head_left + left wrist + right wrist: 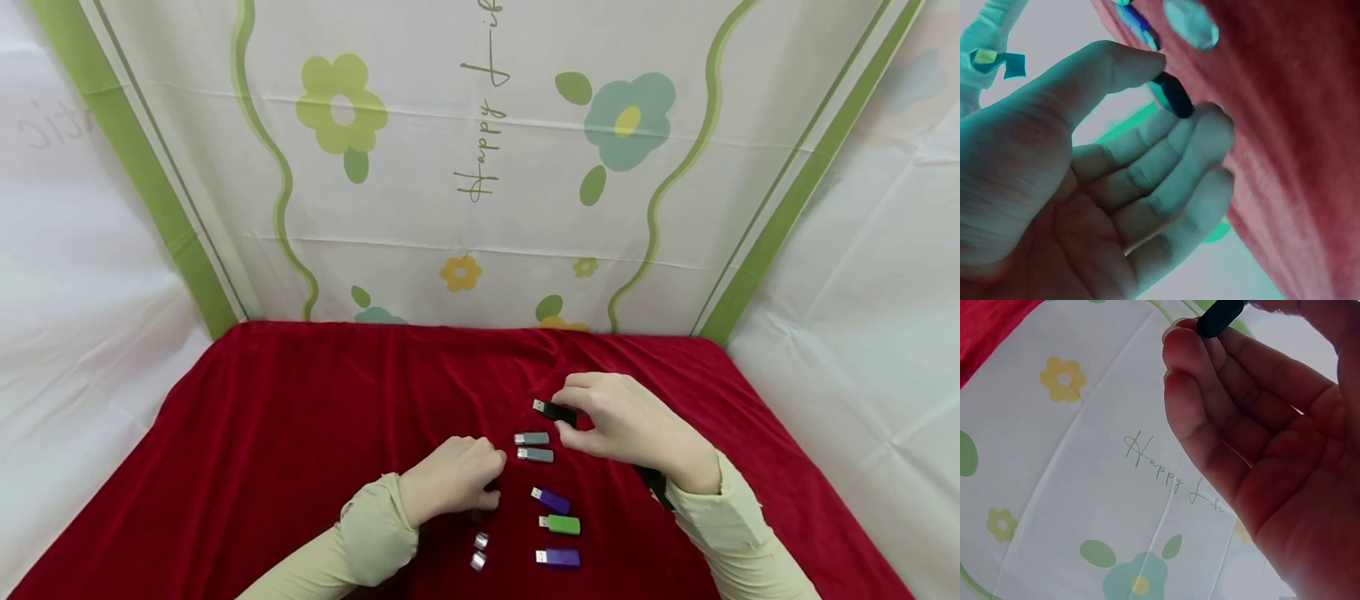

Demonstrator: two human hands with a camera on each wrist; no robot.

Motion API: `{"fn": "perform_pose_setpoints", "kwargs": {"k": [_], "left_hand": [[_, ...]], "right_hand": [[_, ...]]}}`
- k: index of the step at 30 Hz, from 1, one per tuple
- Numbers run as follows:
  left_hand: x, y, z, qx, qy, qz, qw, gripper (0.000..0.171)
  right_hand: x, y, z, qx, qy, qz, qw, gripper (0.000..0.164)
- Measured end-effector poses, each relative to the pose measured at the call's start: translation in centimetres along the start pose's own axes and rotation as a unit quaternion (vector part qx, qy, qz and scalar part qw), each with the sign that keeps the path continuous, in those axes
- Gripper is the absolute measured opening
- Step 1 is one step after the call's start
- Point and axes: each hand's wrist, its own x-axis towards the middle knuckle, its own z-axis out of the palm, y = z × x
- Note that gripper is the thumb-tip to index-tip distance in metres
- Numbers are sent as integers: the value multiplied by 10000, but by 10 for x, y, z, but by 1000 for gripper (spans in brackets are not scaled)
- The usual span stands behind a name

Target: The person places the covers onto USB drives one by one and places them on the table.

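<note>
The right hand (622,421) pinches a black stick (558,413), open just enough to hold it. Toward half past eight, the left hand (456,475) pinches a small black piece (1175,97). That piece might slip, as it's tiny. The stick lies nearly sideways, its long line aiming its metal end between nine and ten o'clock. Grey sticks (536,455) sit near, toward seven.
</note>
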Motion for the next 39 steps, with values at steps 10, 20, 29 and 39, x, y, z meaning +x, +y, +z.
{"fn": "perform_pose_setpoints", "kwargs": {"k": [10,20,29,39], "left_hand": [[-14,-17,-58,-1012,1297,288,9860,12],[-25,-14,-102,-1083,3537,864,9250,23],[-25,-8,-105,-937,3682,792,9216,25],[-27,-9,-104,-1012,3672,764,9215,25]], "right_hand": [[0,1,-5,-1,325,-133,9994,13],[3,-5,-7,207,675,-317,9970,15],[5,-8,-3,271,789,-462,9954,15],[8,-12,-1,239,982,-702,9924,20]]}}
